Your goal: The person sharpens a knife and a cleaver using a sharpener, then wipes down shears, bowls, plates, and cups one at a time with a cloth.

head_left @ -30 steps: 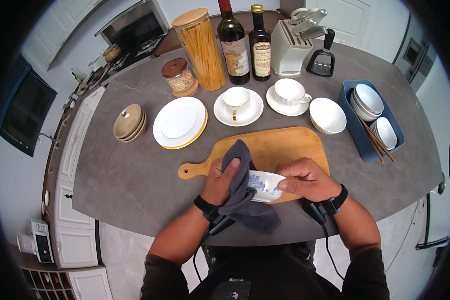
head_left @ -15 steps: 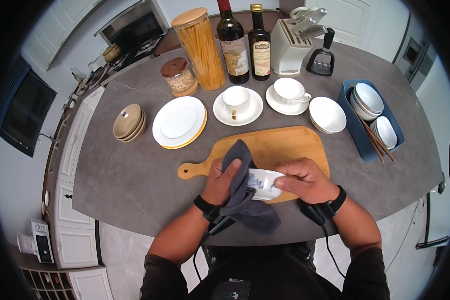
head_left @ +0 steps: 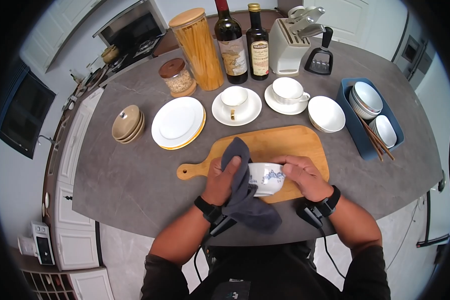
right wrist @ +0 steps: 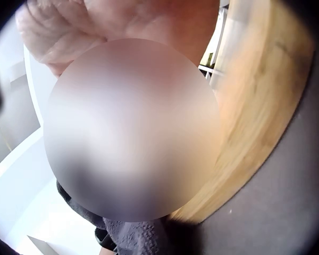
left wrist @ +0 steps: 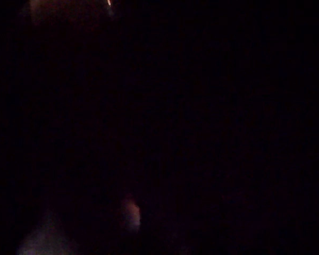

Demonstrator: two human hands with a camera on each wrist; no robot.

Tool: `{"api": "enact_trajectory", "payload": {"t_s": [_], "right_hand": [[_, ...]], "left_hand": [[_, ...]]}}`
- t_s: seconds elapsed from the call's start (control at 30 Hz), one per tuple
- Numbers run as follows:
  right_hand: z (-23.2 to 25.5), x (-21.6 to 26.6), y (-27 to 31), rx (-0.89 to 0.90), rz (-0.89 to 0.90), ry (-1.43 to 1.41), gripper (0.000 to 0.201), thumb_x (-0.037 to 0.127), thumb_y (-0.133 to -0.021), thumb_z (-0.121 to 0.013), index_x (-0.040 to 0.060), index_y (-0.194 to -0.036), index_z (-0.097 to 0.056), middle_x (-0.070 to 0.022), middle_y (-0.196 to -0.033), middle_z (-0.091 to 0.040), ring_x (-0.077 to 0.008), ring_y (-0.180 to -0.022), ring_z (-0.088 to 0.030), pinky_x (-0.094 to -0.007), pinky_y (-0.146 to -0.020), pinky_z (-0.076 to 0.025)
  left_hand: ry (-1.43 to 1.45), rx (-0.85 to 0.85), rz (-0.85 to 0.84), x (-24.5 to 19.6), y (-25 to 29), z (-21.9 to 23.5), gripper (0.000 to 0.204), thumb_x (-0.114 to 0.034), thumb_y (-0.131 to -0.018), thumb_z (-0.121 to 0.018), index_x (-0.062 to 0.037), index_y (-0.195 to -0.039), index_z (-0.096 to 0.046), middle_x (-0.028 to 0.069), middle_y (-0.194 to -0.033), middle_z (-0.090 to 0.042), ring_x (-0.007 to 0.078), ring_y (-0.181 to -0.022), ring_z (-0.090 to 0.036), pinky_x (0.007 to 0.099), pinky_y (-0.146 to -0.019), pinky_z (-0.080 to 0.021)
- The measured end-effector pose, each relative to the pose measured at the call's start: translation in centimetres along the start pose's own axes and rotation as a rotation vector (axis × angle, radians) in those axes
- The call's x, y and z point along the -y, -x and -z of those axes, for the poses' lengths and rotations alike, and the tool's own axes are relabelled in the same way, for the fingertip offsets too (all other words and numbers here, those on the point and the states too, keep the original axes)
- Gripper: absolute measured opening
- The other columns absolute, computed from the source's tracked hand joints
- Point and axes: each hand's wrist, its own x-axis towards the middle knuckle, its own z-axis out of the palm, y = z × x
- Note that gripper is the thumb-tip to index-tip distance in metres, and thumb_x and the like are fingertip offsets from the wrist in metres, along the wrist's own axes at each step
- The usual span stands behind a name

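Observation:
A white bowl with blue decoration is held tilted on its side above the cutting board. My right hand pinches its right side with thumb and fingers. My left hand grips a dark grey cloth, which covers the bowl's left side; the fingers behind the cloth are hidden. The left wrist view is almost black. In the right wrist view, part of my right hand and the cloth show around a blurred centre.
Behind the board stand two cups on saucers, a white bowl and stacked plates. Brown bowls sit at left, a blue bin with bowls and chopsticks at right. Jars, bottles and a knife block line the back.
The bowl has turned, so more of its decorated outer side faces the camera. My right hand has shifted its hold along the rim; my left hand and the cloth have barely moved.

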Motion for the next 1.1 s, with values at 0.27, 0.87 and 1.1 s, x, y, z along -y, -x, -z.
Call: {"api": "enact_trajectory", "payload": {"t_s": [0.27, 0.87, 1.1], "right_hand": [[1.3, 0.3, -0.2, 0.111, 0.024, 0.112, 0.036, 0.017, -0.110, -0.059, -0.0064, -0.137, -0.063, -0.0076, -0.121, -0.072, -0.0115, -0.112, -0.064, -0.0289, -0.101, -0.050], [0.7, 1.0, 0.0, 0.185, 0.016, 0.198, 0.033, 0.016, -0.107, -0.064, -0.0063, -0.131, -0.067, -0.0056, -0.112, -0.072, -0.0086, -0.101, -0.063, -0.0253, -0.088, -0.051], [2.1, 1.1, 0.1, 0.126, -0.114, 0.116, 0.034, 0.007, -0.099, -0.064, -0.0057, -0.131, -0.066, -0.0058, -0.112, -0.072, -0.0094, -0.102, -0.064, -0.0259, -0.090, -0.051]], "left_hand": [[0.080, -0.092, 0.056, 0.6, -0.5, 0.8, 0.035, -0.040, -0.106, -0.065, -0.0074, -0.096, -0.071, -0.0049, -0.081, -0.066, 0.0030, -0.073, -0.058, 0.0231, -0.065, -0.047], [0.023, 0.069, -0.031, 0.0, 0.3, 0.6, 0.033, -0.033, -0.106, -0.067, -0.0020, -0.097, -0.072, -0.0029, -0.085, -0.069, 0.0046, -0.077, -0.059, 0.0246, -0.070, -0.049], [-0.037, 0.095, -0.056, -0.1, 0.3, 0.8, 0.036, -0.036, -0.106, -0.066, -0.0016, -0.094, -0.071, -0.0032, -0.084, -0.068, 0.0046, -0.078, -0.058, 0.0250, -0.070, -0.048]]}}
